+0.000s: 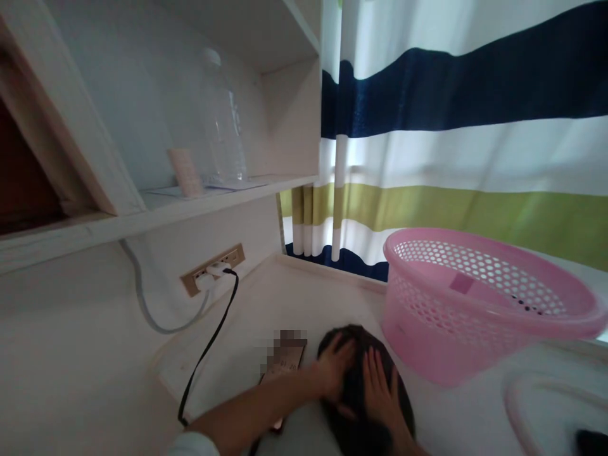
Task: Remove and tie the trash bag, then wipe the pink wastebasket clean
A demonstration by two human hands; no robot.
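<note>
A dark garment (354, 392) lies in a flat bundle on the white desk top (308, 297) near the bottom of the head view. My left hand (332, 368) rests on its upper left part with fingers spread flat. My right hand (380, 394) lies on its right side, fingers stretched out and pressing on the cloth. Neither hand grips anything. Just left of my left forearm lies a phone (284, 362), partly blurred.
A pink perforated basket (479, 297) stands to the right of the garment. A black cable (209, 345) and a grey cable run from a wall socket strip (212, 269). A shelf above holds a clear plastic bottle (223, 126). A striped curtain (465, 126) hangs behind.
</note>
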